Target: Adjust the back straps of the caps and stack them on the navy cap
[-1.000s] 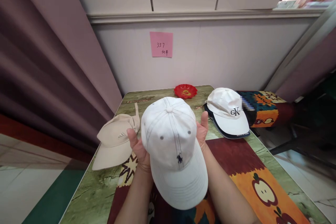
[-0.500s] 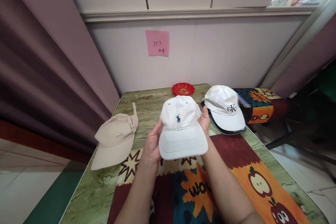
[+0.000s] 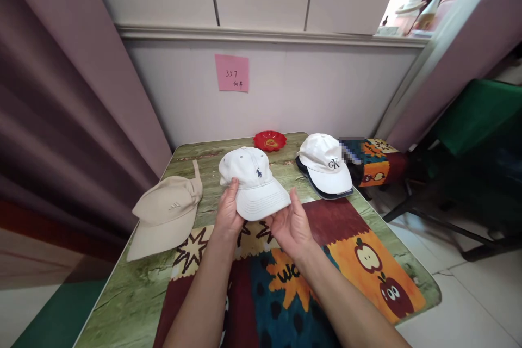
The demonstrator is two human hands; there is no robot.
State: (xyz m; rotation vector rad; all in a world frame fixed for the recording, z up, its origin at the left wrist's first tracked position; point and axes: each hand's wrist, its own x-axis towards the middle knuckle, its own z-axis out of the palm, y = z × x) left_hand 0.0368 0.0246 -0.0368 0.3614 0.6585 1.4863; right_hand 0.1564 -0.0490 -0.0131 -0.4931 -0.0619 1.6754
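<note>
In the head view, a white baseball cap [image 3: 248, 179] is held above the table [image 3: 118, 277], near the middle of the frame. Its fabric crown is rounded, with small eyelets, a button on top and a dark blue polo-player emblem on the front; rows of stitching follow the curved brim. The brim points toward the lower right of the frame, and the long axis runs from the crown's back at upper left down to the brim's tip. The crown faces up.

The left hand [image 3: 229, 212] grips the cap's left side, thumb pressed against it where crown meets brim, its other fingers partly hidden. The right hand [image 3: 291, 228] is loosely spread, palm turned up, thumb raised just beside the brim's tip and fingers reaching beneath its edge; how firmly they touch is unclear.

At left in the frame lies a beige cap [image 3: 163, 215]; at right, a white CK cap [image 3: 324, 157] sits on a dark cap [image 3: 318, 190]. A red scalloped dish [image 3: 269, 141] stands behind, and a colorful printed mat [image 3: 346, 223] lies below the hands.
</note>
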